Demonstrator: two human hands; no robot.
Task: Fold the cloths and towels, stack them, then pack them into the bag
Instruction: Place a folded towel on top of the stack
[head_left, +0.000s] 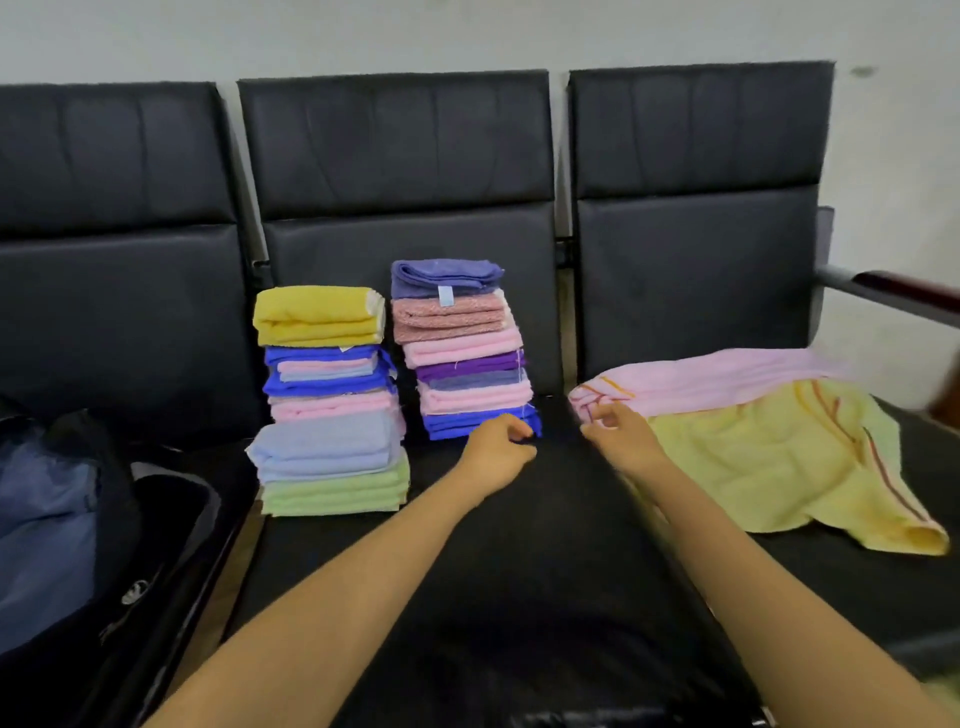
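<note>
Folded cloths are seen in two stacks standing side by side at the back of the middle seat (395, 561) of a row of black padded chairs. The left stack (327, 410) is topped by a yellow cloth (317, 314) and is based on a green one (332, 493). The right stack (462, 353) is topped by a blue-violet towel (444, 275) with a small white label and is based on a bright blue cloth (452, 423).

On the right seat a pink towel (717, 379) and a pale yellow towel (779, 457) are spread unfolded, the pink one lying behind and partly over the yellow. An open dark bag (62, 519) with a blue lining is set on the left seat.

Both bare forearms are stretched out over the middle seat. The left hand (496, 447) is held at the foot of the right stack with its fingers curled; whether something dark is pinched there cannot be told. The right hand (618, 434) is blurred, its fingers curled just beside the near corner of the pink towel; whether the towel is gripped cannot be told.
</note>
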